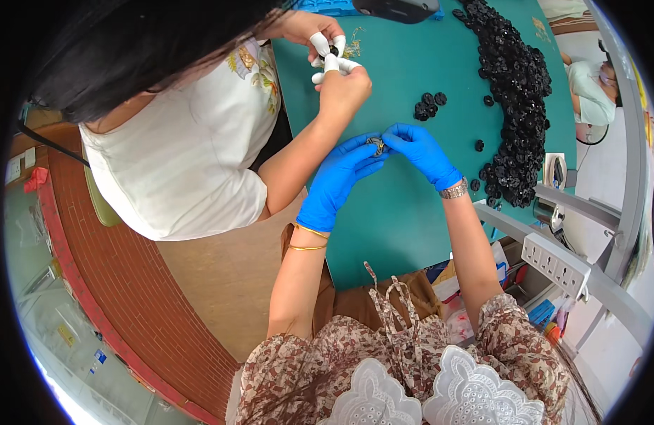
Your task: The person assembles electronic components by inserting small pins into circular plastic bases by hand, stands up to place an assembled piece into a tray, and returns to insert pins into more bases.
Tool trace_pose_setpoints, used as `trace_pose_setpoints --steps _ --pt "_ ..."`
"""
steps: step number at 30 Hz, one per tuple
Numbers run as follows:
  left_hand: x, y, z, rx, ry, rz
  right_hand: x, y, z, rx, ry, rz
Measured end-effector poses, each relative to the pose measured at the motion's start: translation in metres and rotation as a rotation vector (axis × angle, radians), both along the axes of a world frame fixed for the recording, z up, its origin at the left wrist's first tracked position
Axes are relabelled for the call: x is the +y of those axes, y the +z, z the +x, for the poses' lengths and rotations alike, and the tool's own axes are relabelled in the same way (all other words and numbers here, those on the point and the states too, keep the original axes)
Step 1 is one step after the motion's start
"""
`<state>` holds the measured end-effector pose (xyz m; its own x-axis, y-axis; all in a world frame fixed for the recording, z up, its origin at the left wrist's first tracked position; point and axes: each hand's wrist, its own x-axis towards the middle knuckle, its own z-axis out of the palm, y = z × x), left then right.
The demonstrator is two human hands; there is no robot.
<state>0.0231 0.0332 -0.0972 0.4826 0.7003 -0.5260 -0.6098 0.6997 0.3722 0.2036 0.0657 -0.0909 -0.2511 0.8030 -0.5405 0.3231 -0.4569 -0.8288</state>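
Observation:
Over the green table, both my hands wear blue gloves and meet at a small round part (376, 146) with dark and brassy tones. My left hand (345, 168) is closed round its left side with the fingertips. From the right, my right hand (420, 152) pinches at its edge with thumb and forefinger. The gloved fingers cover much of the part, so its exact kind cannot be made out. Beyond my hands lies a small cluster of black round pieces (430, 106).
A long heap of black round pieces (515, 92) runs along the right of the green table (391, 219). At the left a co-worker's hands (334, 64), with white finger covers, hold a black piece beside thin brassy bits (353, 44). A power strip (556, 265) hangs on a rail at right.

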Motion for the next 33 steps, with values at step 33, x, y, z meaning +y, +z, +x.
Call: trace_pose_setpoints --steps 33 --pt "-0.031 -0.034 -0.013 0.268 -0.122 0.039 -0.031 -0.01 -0.014 -0.093 0.257 0.191"
